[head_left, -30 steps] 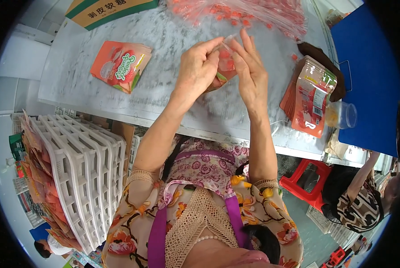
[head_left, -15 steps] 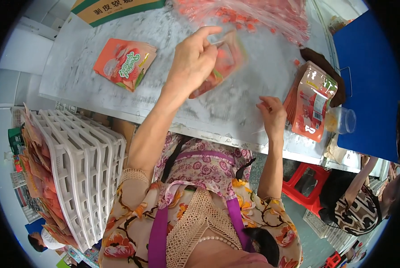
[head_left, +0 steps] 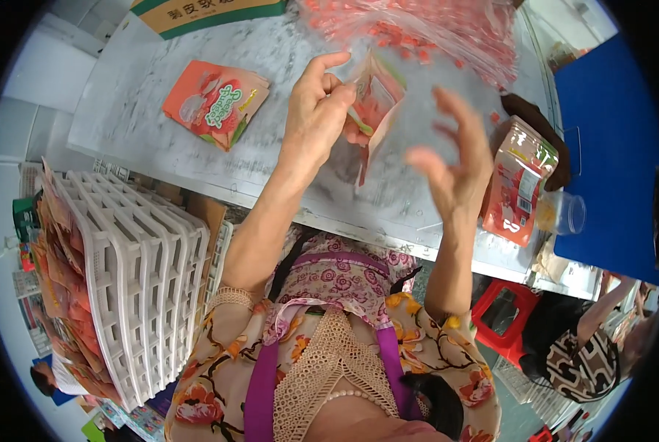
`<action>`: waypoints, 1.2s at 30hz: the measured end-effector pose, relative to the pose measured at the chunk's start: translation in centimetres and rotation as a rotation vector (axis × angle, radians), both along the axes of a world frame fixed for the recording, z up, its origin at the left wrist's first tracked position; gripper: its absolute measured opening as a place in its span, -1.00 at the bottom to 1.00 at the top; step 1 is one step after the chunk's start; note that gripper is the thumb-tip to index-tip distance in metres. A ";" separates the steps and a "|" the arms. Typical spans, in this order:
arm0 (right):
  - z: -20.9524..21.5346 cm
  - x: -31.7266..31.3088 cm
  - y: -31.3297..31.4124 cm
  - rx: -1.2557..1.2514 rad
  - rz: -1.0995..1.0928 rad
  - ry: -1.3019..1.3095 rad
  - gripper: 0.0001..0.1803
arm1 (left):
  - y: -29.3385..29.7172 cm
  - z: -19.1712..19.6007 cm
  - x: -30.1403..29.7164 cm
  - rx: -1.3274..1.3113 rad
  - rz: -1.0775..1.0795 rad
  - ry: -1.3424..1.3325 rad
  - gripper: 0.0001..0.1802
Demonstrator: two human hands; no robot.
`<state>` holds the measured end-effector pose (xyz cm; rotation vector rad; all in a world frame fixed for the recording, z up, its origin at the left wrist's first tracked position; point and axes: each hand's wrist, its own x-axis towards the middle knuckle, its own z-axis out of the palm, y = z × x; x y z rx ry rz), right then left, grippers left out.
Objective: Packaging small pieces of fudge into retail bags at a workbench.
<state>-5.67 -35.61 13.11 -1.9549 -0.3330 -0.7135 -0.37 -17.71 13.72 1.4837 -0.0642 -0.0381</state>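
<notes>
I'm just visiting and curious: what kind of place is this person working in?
Probably a small snack-packing workshop. The left hand holds an orange pouch over a grey worktable; a clear bag of small red pieces, more pouches and a stacked white crate lie around.

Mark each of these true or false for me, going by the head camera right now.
1. The left hand holds an orange-red pouch up above the table. True.
2. The right hand also has a grip on that pouch. False: it is open, fingers spread, apart from the pouch.
3. Another flat pouch lies on the table to the left of the left hand. True.
4. The white plastic crates sit on the tabletop. False: they stand stacked below the table edge, on the person's left.
5. A cardboard box is at the table's far edge. True.
</notes>
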 end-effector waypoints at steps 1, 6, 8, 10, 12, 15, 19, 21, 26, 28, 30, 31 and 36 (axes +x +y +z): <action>-1.0 -1.3 0.8 0.045 0.037 0.147 -0.30 | -0.1 -0.2 0.0 -0.085 0.016 0.009 -0.57; -5.3 -0.9 3.0 -0.032 -0.185 0.055 -0.61 | 0.5 -0.6 -0.8 -0.223 -0.091 0.047 -0.54; -5.0 -0.4 1.8 0.095 -0.207 0.151 -0.78 | 3.4 -2.5 0.7 -0.223 -0.069 -0.047 -0.46; -4.9 0.0 1.0 0.112 -0.145 0.142 -0.82 | 4.2 -4.8 2.0 0.029 0.113 -0.212 -0.54; -4.8 0.6 0.7 0.131 -0.075 0.131 -0.87 | 4.7 -6.8 3.2 0.039 -0.044 -0.234 -0.70; -4.7 1.1 0.8 0.169 -0.046 0.088 -0.89 | 4.4 -9.0 4.0 -0.220 -0.094 -0.227 -0.89; -5.5 1.8 3.2 0.163 -0.076 0.077 -0.91 | 0.3 -8.4 0.8 -0.058 -0.011 -0.159 -0.95; -5.0 1.9 3.4 0.010 -0.054 -0.003 -0.94 | 1.1 -8.3 0.3 -0.148 0.037 -0.159 -0.95; -6.1 2.7 0.7 0.350 -0.045 0.264 -0.88 | 4.1 -9.6 0.8 -0.492 0.161 -0.179 -0.94; -6.3 2.8 1.1 0.400 -0.009 0.209 -0.87 | 4.7 -7.6 0.3 -0.473 0.073 -0.122 -0.90; -5.9 2.8 1.5 0.389 0.045 0.237 -0.87 | 6.0 -6.8 -0.3 -0.449 -0.002 -0.064 -0.85; -5.6 2.9 1.8 0.376 0.095 0.257 -0.87 | 7.2 -6.9 -0.1 -0.255 -0.124 -0.076 -0.80; -4.5 2.9 2.4 0.246 0.158 0.308 -0.87 | 8.0 -7.7 0.2 -0.182 -0.131 -0.170 -0.76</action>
